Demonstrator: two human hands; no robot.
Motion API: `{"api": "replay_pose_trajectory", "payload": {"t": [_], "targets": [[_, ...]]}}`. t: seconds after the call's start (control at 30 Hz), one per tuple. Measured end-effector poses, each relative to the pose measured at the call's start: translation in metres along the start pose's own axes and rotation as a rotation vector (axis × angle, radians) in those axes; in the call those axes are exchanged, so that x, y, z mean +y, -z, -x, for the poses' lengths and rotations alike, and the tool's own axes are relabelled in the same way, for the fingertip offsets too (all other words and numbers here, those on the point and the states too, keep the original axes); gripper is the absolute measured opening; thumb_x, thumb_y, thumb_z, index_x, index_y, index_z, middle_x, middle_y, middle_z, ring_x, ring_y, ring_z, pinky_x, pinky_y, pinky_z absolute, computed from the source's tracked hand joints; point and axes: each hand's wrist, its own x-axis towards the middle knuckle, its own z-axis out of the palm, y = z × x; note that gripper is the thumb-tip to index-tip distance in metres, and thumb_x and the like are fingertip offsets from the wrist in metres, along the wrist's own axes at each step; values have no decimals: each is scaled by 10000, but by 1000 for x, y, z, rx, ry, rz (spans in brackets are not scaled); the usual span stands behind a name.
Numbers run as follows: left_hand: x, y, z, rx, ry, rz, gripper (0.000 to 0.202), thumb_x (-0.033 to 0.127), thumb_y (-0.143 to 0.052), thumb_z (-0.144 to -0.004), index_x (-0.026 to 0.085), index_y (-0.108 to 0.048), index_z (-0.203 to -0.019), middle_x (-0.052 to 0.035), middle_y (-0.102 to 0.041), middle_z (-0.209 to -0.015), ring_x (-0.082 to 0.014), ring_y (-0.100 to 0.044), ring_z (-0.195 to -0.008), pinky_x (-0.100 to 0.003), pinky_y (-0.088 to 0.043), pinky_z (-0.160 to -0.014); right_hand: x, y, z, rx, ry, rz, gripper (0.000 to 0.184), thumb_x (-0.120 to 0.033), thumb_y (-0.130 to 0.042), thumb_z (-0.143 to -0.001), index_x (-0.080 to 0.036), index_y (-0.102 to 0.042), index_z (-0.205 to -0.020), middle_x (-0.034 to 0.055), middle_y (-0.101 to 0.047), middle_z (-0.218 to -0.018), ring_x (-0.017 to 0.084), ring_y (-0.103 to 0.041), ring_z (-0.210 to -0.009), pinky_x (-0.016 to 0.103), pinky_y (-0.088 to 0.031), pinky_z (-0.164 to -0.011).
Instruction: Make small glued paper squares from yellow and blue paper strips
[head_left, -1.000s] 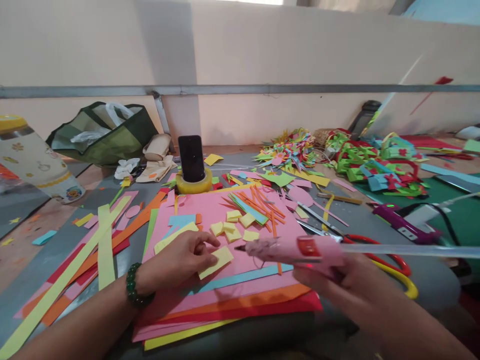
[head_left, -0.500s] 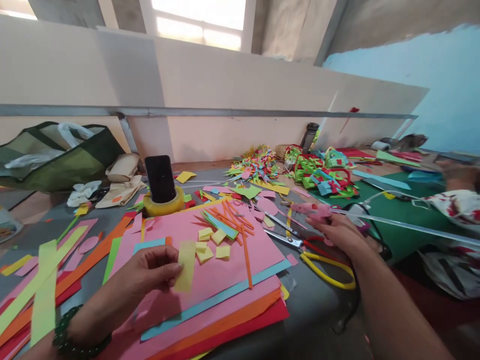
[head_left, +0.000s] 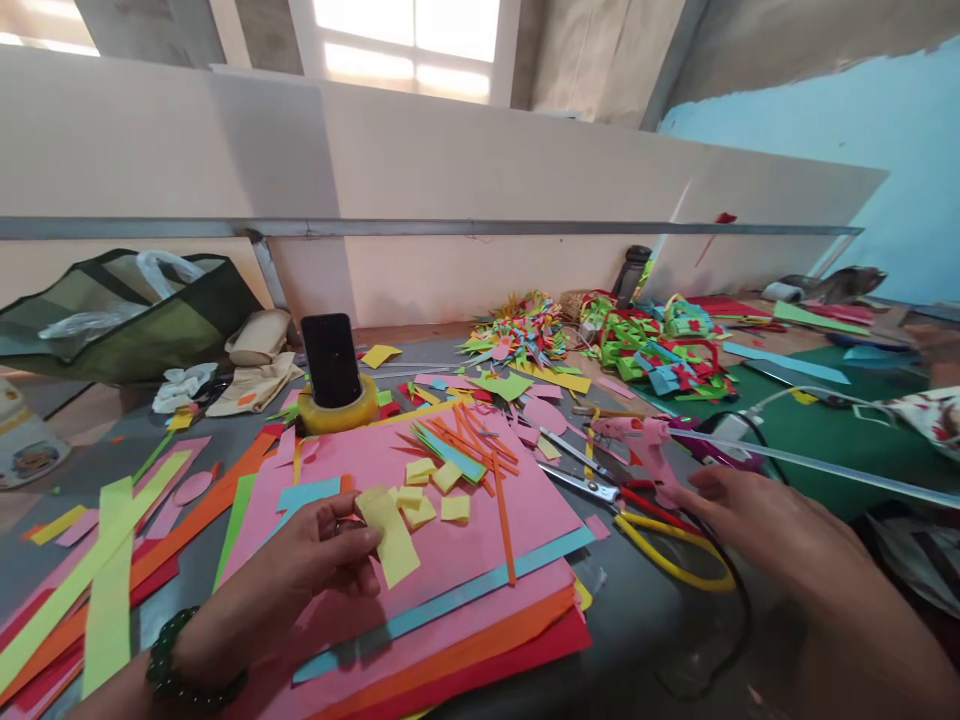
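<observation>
My left hand (head_left: 315, 560) pinches a yellow paper strip (head_left: 390, 535) above a stack of pink, blue, orange and red paper sheets (head_left: 450, 600). Several small yellow paper squares (head_left: 431, 490) lie on the top pink sheet just beyond it. My right hand (head_left: 757, 520) hovers with fingers apart and nothing in it, just behind the pink glue gun (head_left: 637, 440), which rests on the table. Scissors with red and yellow handles (head_left: 637, 505) lie between the sheets and my right hand.
A black phone (head_left: 331, 360) stands in a yellow tape roll (head_left: 337, 412). Long paper strips (head_left: 112, 560) cover the left. Piles of folded paper pieces (head_left: 645, 345) sit at the back right. A green bag (head_left: 127, 310) lies back left. Another person's sleeve (head_left: 926, 415) shows at the right edge.
My right hand carried the glue gun away to the right, set it down on the table and let go. My left hand lifted the yellow strip off the pink sheet.
</observation>
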Motion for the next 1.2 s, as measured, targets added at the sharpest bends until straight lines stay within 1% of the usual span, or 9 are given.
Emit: {"api": "replay_pose_trajectory", "payload": {"t": [0.1, 0.17, 0.23, 0.33, 0.43, 0.63, 0.73, 1.0, 1.2], "targets": [[0, -4, 0, -46, -4, 18, 258, 382, -657, -763, 149, -549, -739, -11, -642, -573, -90, -579, -503, -182, -426, -520, -46, 7, 33, 22, 252, -125, 253, -481, -547, -806, -254, -659, -800, 38, -668, -719, 195, -604, -586, 287, -424, -505], [0, -9, 0, -73, -9, 41, 266, 372, -667, -756, 149, -528, -716, 0, -635, -574, -87, -586, -490, -182, -432, -513, -87, -1, 54, 39, 602, -373, 153, -345, -537, -856, -255, -641, -923, 35, -667, -847, 150, -610, -658, 249, -471, -580], [0, -13, 1, -98, -4, 70, 264, 352, -687, -737, 146, -523, -720, 12, -624, -573, -82, -589, -476, -175, -425, -496, -126, -15, 70, -50, 936, -539, 222, -236, -514, -882, -261, -602, -1085, 45, -637, -957, 133, -611, -791, 222, -484, -667], [-2, -17, 2, -132, 27, 92, 263, 347, -691, -732, 145, -524, -750, 13, -634, -591, -82, -609, -477, -154, -402, -472, -168, -35, 81, -83, 1123, -687, 191, -201, -513, -895, -222, -604, -1062, 42, -594, -874, 115, -570, -782, 207, -464, -665], [-4, -17, 3, -159, 53, 86, 259, 359, -677, -748, 152, -524, -777, 9, -653, -606, -87, -631, -492, -145, -409, -480, -184, -44, 82, -95, 1140, -764, 81, -213, -537, -886, -195, -616, -878, 29, -564, -791, 111, -536, -731, 207, -440, -626], [-3, -15, 4, -162, 48, 128, 261, 355, -683, -737, 157, -514, -753, 21, -636, -575, -90, -628, -475, -141, -409, -458, -180, -39, 77, -267, 1148, -798, 270, -64, -474, -821, -205, -585, -1023, 61, -568, -945, 134, -548, -873, 244, -463, -735], [-2, -18, 5, -160, 62, 105, 282, 363, -694, -716, 157, -501, -725, 20, -633, -583, -81, -610, -454, -141, -412, -453, -181, -42, 77, -251, 1112, -856, 99, -137, -545, -846, -192, -621, -874, 35, -561, -843, 117, -541, -792, 224, -449, -682], [0, -31, 12, -83, -57, -199, 224, 351, -570, -784, 144, -556, -699, 1, -587, -638, -129, -620, -482, -199, -439, -449, -189, -43, 74, -515, 644, -978, 161, -264, -653, -791, -155, -602, -684, -21, -543, -669, 74, -457, -591, 185, -359, -517], [-4, -32, 15, -52, -145, -461, 215, 258, -460, -834, 148, -581, -693, -18, -608, -662, -136, -629, -553, -205, -433, -521, -187, -47, 72, -637, 518, -1004, 202, -296, -660, -766, -140, -590, -658, -32, -509, -631, 69, -428, -568, 193, -340, -513]]}}
